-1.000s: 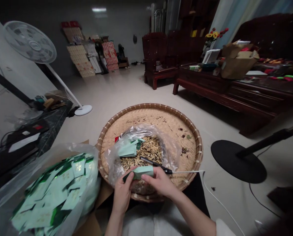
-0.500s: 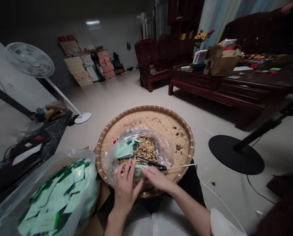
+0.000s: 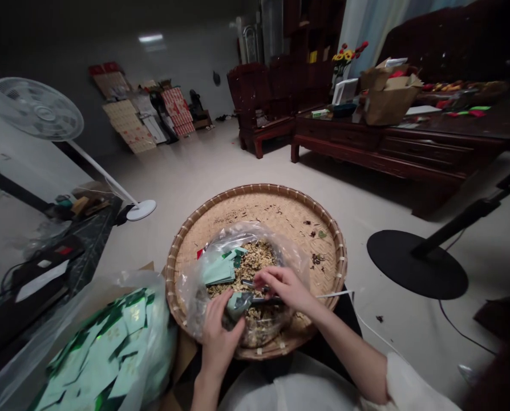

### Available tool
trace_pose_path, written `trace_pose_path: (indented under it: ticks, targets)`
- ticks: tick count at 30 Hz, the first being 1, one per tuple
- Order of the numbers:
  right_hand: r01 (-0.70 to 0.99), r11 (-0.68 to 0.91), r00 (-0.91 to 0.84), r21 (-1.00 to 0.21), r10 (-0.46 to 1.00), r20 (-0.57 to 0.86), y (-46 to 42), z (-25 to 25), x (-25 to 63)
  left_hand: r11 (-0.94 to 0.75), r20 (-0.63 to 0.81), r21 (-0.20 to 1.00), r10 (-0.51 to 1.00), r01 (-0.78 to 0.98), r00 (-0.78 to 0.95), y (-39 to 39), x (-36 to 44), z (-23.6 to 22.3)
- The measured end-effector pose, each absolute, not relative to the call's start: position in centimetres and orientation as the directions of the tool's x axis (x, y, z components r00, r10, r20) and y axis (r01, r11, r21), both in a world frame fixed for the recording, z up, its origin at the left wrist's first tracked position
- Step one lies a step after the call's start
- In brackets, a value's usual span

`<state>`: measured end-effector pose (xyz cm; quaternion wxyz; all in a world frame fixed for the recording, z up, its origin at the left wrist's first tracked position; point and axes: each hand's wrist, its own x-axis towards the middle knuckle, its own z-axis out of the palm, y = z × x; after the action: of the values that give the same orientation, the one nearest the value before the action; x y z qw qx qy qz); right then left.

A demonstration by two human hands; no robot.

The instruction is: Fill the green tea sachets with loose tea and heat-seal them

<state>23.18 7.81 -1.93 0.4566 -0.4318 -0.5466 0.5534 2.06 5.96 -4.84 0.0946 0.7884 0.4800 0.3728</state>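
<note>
A round woven bamboo tray (image 3: 341, 251) carries an open clear plastic bag (image 3: 295, 242) of dried, pale-brown plant bits (image 3: 259, 257). Light-green packets (image 3: 218, 268) lie on the bag's left side. My left hand (image 3: 219, 319) is closed around a light-green packet (image 3: 239, 303) held over the bag; its upper end looks bunched. Right beside it lies a slim black two-armed clamp (image 3: 266, 300) with a white cord, its arms apart. My right hand (image 3: 283, 287) has curled fingers at the clamp's upper arm and seems to grip it; the fingers hide part of it.
Left of the tray, a large plastic bag (image 3: 158, 319) holds many green packets. A white fan (image 3: 141, 210) stands at left and a black round stand base (image 3: 417, 264) at right. The white cord (image 3: 375, 331) trails over the floor. A dark wooden table (image 3: 379, 142) is behind.
My right hand has left the packet and risen to the black clamp, whose arms now stand apart. The packet in my left hand has turned from lying flat to tilted. The view has shifted slightly.
</note>
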Motion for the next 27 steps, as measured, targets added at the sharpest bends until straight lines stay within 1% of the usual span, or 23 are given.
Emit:
trace_pose_path:
  ticks: [1, 2, 3, 4, 5, 6, 8, 10, 11, 13, 16, 18, 22, 24, 27]
  targets:
    - [0.116, 0.102, -0.174, -0.988, 0.981, 0.081, 8.9, -2.2, 23.7, -0.491, 0.486, 0.539, 0.845, 0.684, 0.224, 6.2, 1.9, -5.0]
    - [0.276, 0.192, -0.181, -0.942, 0.973, 0.145, 10.1, -2.5, 24.1, -0.461, 0.473, 0.571, 0.861, 0.679, 0.186, 6.4, 1.8, -5.3]
    - [0.418, 0.279, -0.237, -0.864, 0.952, 0.193, 11.3, -2.8, 24.4, -0.432, 0.459, 0.602, 0.875, 0.671, 0.152, 6.7, 1.7, -5.5]
    - [0.532, 0.356, -0.32, -0.768, 0.925, 0.207, 12.6, -3.1, 24.4, -0.407, 0.444, 0.629, 0.888, 0.663, 0.124, 6.9, 1.6, -5.7]
    - [0.617, 0.418, -0.409, -0.667, 0.894, 0.183, 13.8, -3.5, 24.3, -0.387, 0.431, 0.65, 0.897, 0.654, 0.102, 7.1, 1.5, -5.9]
    - [0.673, 0.47, -0.485, -0.571, 0.863, 0.138, 14.8, -3.8, 24.0, -0.372, 0.422, 0.667, 0.903, 0.646, 0.085, 7.2, 1.4, -6.1]
    - [0.718, 0.556, -0.595, -0.419, 0.803, 0.046, 16.5, -4.4, 23.2, -0.354, 0.416, 0.688, 0.908, 0.633, 0.056, 7.4, 1.2, -6.4]
    - [0.716, 0.612, -0.649, -0.336, 0.761, 0.005, 17.4, -4.8, 22.4, -0.341, 0.414, 0.704, 0.91, 0.623, 0.03, 7.5, 1.1, -6.5]
    - [0.713, 0.625, -0.659, -0.318, 0.752, 0.002, 17.7, -4.9, 22.2, -0.335, 0.413, 0.711, 0.911, 0.619, 0.019, 7.6, 1.0, -6.6]
    - [0.723, 0.612, -0.646, -0.319, 0.763, 0.0, 17.7, -5.1, 22.1, -0.326, 0.409, 0.719, 0.913, 0.614, 0.006, 7.6, 0.8, -6.5]
    - [0.734, 0.562, -0.608, -0.38, 0.794, -0.001, 17.3, -5.3, 22.7, -0.32, 0.404, 0.725, 0.915, 0.61, -0.001, 7.6, 0.7, -6.5]
    - [0.739, 0.546, -0.592, -0.395, 0.806, 0.007, 16.9, -5.4, 23.3, -0.314, 0.396, 0.732, 0.918, 0.605, -0.002, 7.6, 0.7, -6.5]
    - [0.719, 0.602, -0.641, -0.348, 0.768, 0.004, 16.4, -5.3, 23.5, -0.304, 0.377, 0.745, 0.926, 0.595, 0.001, 7.7, 0.9, -6.7]
    - [0.699, 0.624, -0.667, -0.35, 0.745, -0.004, 16.5, -5.3, 23.4, -0.306, 0.38, 0.748, 0.925, 0.589, -0.001, 7.7, 1.0, -6.7]
    - [0.687, 0.594, -0.655, -0.419, 0.755, -0.005, 16.7, -5.3, 23.5, -0.309, 0.385, 0.745, 0.923, 0.591, -0.003, 7.7, 1.0, -6.7]
